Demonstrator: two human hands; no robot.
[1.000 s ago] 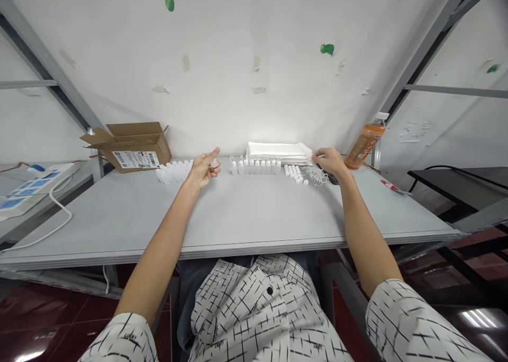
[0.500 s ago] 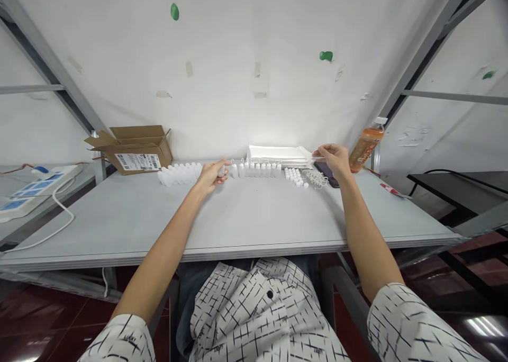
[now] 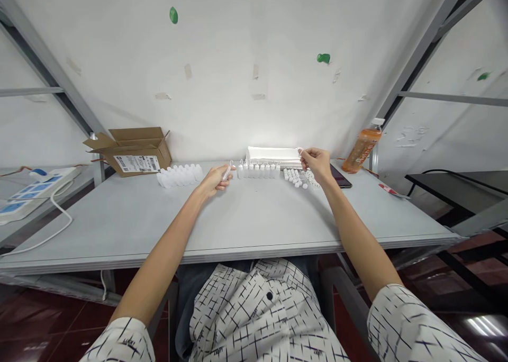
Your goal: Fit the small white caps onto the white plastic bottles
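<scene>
Holds a small white bottle (image 3: 227, 172) in the left hand (image 3: 213, 181), with fingers closed narrowly around it, above the grey table (image 3: 254, 214). Pinches a thin white string (image 3: 300, 151) between thumb and fingertips of the right hand (image 3: 316, 162), in front of the right end of the white paper stack (image 3: 270, 154). Keeps both hands apart, on either side of a row of small bottles (image 3: 259, 171) topped with loops. Shows a cluster of white containers (image 3: 178, 175) just left of the left hand, with an open cardboard box (image 3: 137, 153) behind. Presents loose white caps (image 3: 292, 177) and a heap of strings (image 3: 311, 179) near the right hand; has a dark phone (image 3: 340, 177) and a tilted orange drink bottle (image 3: 362, 149) farther right.
</scene>
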